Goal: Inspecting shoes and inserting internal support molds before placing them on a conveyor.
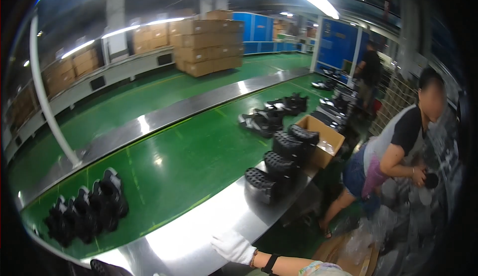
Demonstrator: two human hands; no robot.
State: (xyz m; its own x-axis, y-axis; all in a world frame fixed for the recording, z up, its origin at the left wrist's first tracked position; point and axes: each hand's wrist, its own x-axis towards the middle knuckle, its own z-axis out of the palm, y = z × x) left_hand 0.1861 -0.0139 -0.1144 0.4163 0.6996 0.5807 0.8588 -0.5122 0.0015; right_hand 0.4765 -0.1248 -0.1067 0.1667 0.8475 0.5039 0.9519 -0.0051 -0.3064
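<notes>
One long glossy green work surface (pixel 169 171) stretches beyond the white-gloved right hand (pixel 233 247), with a shiny silver metal ledge (pixel 194 228) just below it. Open brown cardboard box (pixel 321 159) sits farther off, past the black dimple-soled shoes (pixel 276 162) on the ledge, ahead and right of the hand. Fingers look close together, can't tell if they're gripping anything tbh.

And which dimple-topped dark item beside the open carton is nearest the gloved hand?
The front dark item, at the row's near end; the others stand farther from the right hand, toward the carton.
</notes>
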